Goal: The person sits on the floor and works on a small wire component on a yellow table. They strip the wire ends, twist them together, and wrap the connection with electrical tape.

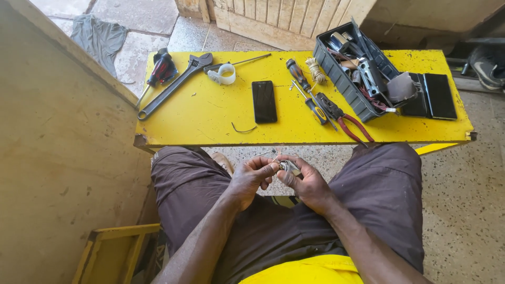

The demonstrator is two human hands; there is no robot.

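I sit with both hands together above my lap, just below the front edge of a yellow table. My right hand grips a small silvery metal piece, which looks like a padlock. My left hand pinches at the same piece from the left, and a thin metal pin or wire sticks up from its fingertips. Much of the metal piece is hidden by my fingers.
On the table lie an adjustable wrench, a dark phone, a roll of white tape, screwdrivers, red-handled pliers, a grey toolbox full of tools and a bent wire. A wall stands close on my left.
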